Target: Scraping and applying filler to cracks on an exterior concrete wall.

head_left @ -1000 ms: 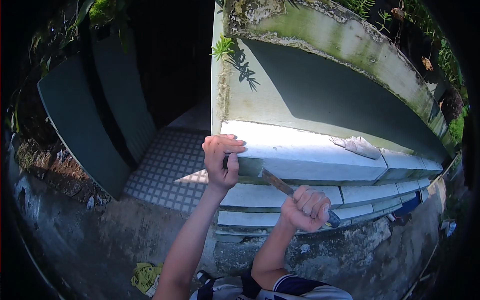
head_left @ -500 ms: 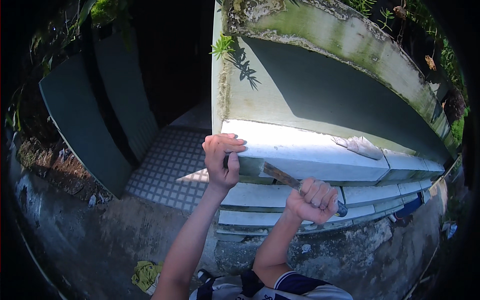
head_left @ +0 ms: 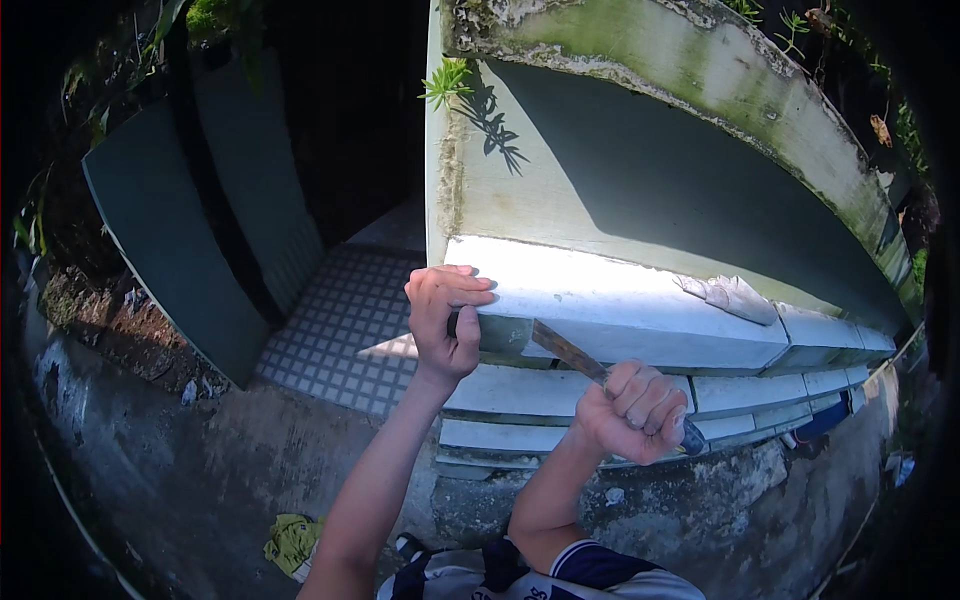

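My left hand (head_left: 446, 322) grips the left end of a white step-like ledge (head_left: 610, 280), fingertips curled over the top and thumb down the side. My right hand (head_left: 632, 410) is closed round the dark handle of a flat-bladed scraper (head_left: 565, 348), whose worn blade reaches up and left to the ledge's front face, at the border between a dark greenish patch (head_left: 505, 335) and paler white. A pale crumpled glove or cloth (head_left: 735, 298) lies on the ledge to the right. Stepped white courses (head_left: 505, 435) run below.
A mossy curved coping (head_left: 620, 35) tops the wall, with a small plant (head_left: 446, 82) at its left corner. To the left are a dark doorway, green panels (head_left: 150, 230) and checkered tiles (head_left: 310, 340). A yellow-green cloth (head_left: 292, 540) lies on the concrete ground (head_left: 200, 480).
My right hand has shifted a little up and to the right with the scraper, whose tip moved slightly along the front face. My left hand stays in place on the corner.
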`<state>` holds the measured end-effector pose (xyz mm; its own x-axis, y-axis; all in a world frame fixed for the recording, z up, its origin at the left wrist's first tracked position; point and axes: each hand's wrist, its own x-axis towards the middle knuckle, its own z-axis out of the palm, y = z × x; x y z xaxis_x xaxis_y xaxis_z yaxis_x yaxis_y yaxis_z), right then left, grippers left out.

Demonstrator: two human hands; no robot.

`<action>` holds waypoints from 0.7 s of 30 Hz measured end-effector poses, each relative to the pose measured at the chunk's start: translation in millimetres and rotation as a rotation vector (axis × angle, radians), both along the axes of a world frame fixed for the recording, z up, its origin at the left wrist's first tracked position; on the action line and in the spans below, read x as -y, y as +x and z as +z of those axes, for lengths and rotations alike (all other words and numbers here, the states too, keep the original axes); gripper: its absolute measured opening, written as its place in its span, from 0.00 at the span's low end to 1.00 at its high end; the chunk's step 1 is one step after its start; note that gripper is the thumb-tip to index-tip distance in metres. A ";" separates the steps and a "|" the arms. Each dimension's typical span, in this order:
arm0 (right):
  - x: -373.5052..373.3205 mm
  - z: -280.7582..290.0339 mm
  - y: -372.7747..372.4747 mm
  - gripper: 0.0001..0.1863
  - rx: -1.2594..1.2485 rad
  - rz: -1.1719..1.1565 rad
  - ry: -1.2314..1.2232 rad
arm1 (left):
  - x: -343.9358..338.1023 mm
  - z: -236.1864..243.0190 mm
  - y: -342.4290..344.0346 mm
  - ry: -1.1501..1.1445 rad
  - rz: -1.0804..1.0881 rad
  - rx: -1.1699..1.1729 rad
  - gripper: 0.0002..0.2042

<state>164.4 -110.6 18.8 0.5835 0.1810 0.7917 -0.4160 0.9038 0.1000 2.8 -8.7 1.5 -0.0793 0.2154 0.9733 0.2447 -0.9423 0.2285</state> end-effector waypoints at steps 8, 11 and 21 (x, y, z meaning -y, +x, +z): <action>8.3 2.4 1.7 0.24 0.040 -0.004 0.001 | 5.6 -2.6 1.7 -0.008 0.006 -0.011 0.07; 14.6 -2.0 -3.3 0.24 0.027 -0.006 0.013 | 4.8 -2.1 -4.4 -0.007 -0.007 -0.022 0.07; 4.1 -2.9 3.2 0.22 0.080 -0.037 -0.037 | 0.1 2.5 1.2 -0.003 0.005 -0.012 0.07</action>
